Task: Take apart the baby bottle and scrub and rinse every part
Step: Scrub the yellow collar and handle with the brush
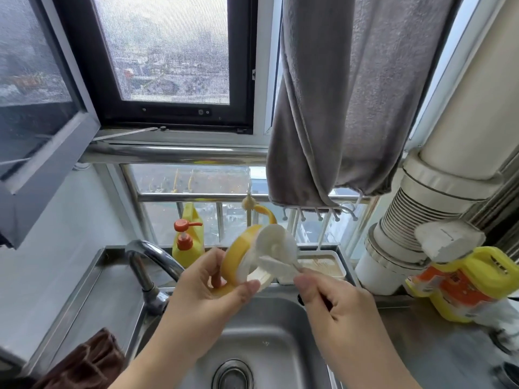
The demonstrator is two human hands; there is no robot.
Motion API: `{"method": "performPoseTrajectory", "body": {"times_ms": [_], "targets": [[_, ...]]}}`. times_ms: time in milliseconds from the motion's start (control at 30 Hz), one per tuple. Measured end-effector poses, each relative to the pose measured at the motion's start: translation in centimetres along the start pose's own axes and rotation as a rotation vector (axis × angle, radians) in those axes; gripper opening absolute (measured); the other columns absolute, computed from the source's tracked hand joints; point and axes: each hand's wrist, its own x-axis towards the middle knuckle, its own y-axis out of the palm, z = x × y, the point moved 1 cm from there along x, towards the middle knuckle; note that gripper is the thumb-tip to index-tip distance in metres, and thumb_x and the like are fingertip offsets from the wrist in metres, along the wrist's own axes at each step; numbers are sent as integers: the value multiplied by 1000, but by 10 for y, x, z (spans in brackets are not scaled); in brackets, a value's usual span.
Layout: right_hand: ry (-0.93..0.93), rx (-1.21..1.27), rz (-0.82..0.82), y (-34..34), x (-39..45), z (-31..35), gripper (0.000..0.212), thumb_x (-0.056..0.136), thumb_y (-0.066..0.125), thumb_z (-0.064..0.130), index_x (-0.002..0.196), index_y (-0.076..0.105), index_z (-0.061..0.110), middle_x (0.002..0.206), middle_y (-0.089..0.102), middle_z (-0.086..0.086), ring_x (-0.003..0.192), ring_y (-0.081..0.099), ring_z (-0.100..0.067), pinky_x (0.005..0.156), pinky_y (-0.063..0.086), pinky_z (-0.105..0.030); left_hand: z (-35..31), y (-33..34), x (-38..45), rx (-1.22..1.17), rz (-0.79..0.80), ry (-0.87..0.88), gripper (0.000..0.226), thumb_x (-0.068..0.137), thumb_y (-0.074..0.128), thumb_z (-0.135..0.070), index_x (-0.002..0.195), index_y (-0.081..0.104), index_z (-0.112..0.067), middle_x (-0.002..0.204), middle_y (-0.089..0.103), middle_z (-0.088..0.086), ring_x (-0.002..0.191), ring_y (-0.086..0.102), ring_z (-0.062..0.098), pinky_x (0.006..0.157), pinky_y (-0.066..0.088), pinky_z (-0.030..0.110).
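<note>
My left hand [207,287] grips a yellow bottle collar ring [238,255] above the steel sink [269,332], thumb on its near edge and fingers behind it. My right hand [334,301] holds the thin handle of a white sponge brush [276,245], whose round head presses against the open side of the ring. A pale inner part shows at the ring's lower edge. The other bottle parts are not in view.
A curved chrome tap [148,265] stands left of my hands. Yellow soap bottle with orange pump [186,242] and a white drying tray [323,266] sit behind the sink. Grey towel [337,108] hangs above. A yellow-orange container [460,284] stands at right; brown cloth [87,360] at lower left.
</note>
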Motion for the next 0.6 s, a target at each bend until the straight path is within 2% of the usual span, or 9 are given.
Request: {"method": "performPoseTrajectory", "body": {"times_ms": [33, 100, 133, 233, 300, 367, 433, 500, 600], "targets": [[-10, 7, -23, -2, 3, 1, 35, 88, 39, 62, 93, 68, 43, 61, 61, 19, 58, 53, -2, 53, 36, -12, 1, 0, -1, 54, 6, 20, 39, 55, 77, -46, 76, 61, -17, 71, 56, 12, 65, 45, 28, 68, 38, 30], [-4, -18, -59, -8, 10, 1, 43, 87, 40, 57, 94, 74, 30, 55, 60, 11, 61, 54, -2, 53, 37, -13, 1, 0, -3, 164, -4, 72, 31, 57, 73, -49, 72, 59, -26, 66, 51, -3, 60, 43, 9, 62, 35, 17], [-12, -33, -40, -10, 11, 1, 44, 87, 41, 54, 95, 74, 26, 52, 57, 12, 59, 53, 0, 52, 36, -13, 1, 0, -4, 229, -12, 98, 27, 57, 70, -51, 70, 57, -30, 66, 49, -10, 60, 42, 4, 59, 33, 12], [-112, -116, 81, -9, 6, 10, 32, 91, 45, 52, 101, 69, 33, 60, 58, 26, 57, 54, 6, 52, 38, -10, 1, -2, -4, 397, -34, 158, 29, 59, 65, -54, 74, 55, -31, 76, 49, -18, 71, 46, 5, 62, 33, 10], [-76, -149, 60, -12, 11, 4, 28, 92, 47, 47, 100, 70, 33, 58, 56, 28, 57, 53, 6, 53, 38, -11, 2, -4, -3, 440, -30, 200, 28, 60, 63, -53, 76, 53, -33, 81, 47, -22, 79, 45, 3, 67, 34, 7], [-32, -168, 31, -17, 16, 0, 33, 93, 44, 47, 97, 71, 30, 53, 52, 27, 54, 50, 3, 51, 36, -12, 4, -3, -4, 448, -10, 206, 27, 61, 63, -53, 77, 52, -33, 83, 46, -22, 83, 45, 5, 75, 38, 13], [-134, -175, 23, -14, 14, 5, 35, 94, 41, 52, 100, 66, 30, 67, 59, 29, 60, 54, 5, 54, 39, -11, 4, -4, -4, 407, -19, 167, 28, 59, 64, -53, 76, 54, -34, 83, 44, -20, 83, 46, 9, 76, 44, 28], [-165, -160, 49, -10, 11, 10, 39, 90, 38, 58, 109, 62, 33, 83, 63, 25, 67, 58, 1, 58, 42, -16, 2, -6, -3, 386, -43, 136, 29, 55, 65, -55, 75, 56, -35, 83, 45, -19, 81, 48, 10, 73, 44, 27], [-77, -136, -7, -16, 17, -2, 42, 93, 41, 53, 94, 73, 25, 53, 54, 21, 52, 50, 0, 49, 34, -12, -3, -4, -4, 241, -3, 17, 39, 47, 72, -59, 69, 62, -28, 79, 51, -8, 76, 50, 11, 66, 39, 19]]}}
